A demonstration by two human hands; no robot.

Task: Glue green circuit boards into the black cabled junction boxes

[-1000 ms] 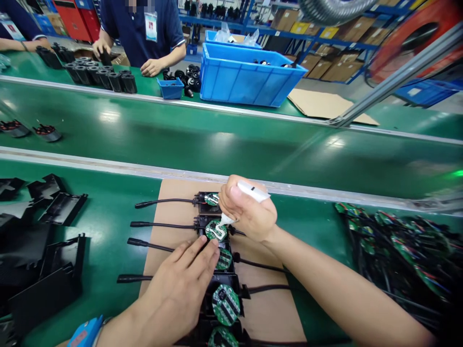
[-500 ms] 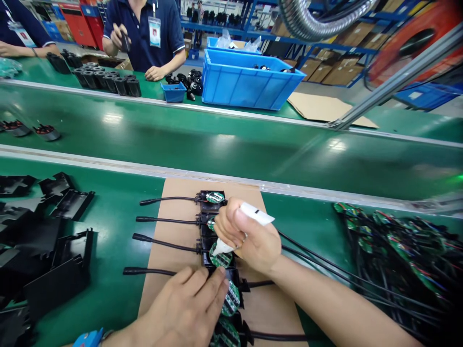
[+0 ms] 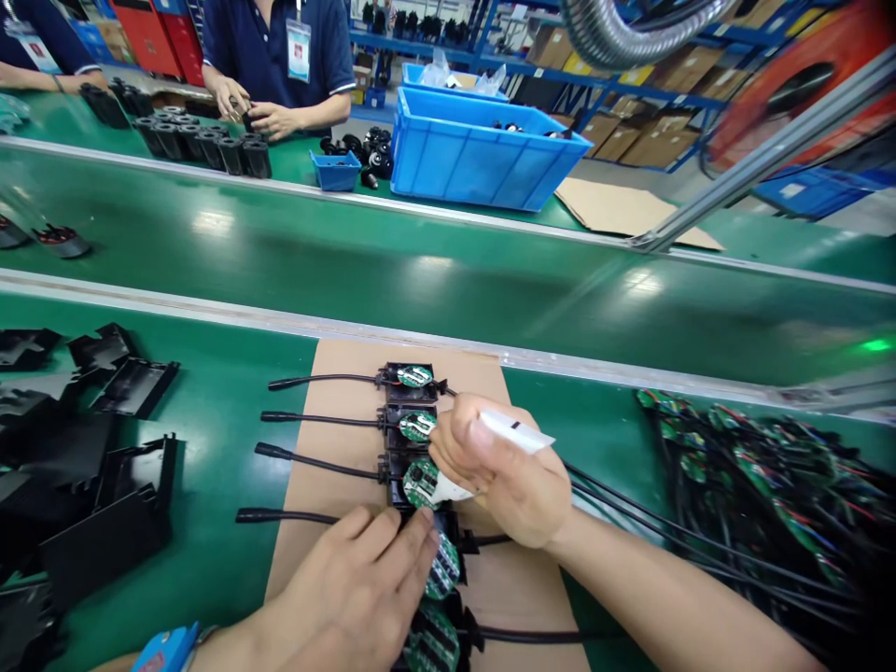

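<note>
A white squeeze tube is wrapped in the fingers of my right hand. Its nozzle points down-left at a round green circuit board in a black plastic housing. My left hand lies with fingers stretched out over the row, fingertips by that board's lower edge and beside the board below. Further up the row, a second board and the top board carry white strips. Black cables run out of the housings on both sides. The left palm hides part of the lower housings.
Cardboard lies under the row. Black plastic covers are piled at left, and wired circuit boards at right. Across the green channel, a co-worker handles a dark part near a blue bin. A metal post slants at right.
My right hand and the tube have shifted right, uncovering more of the second board. My left hand stays nearly in place. The co-worker's hands have come together on the dark part.
</note>
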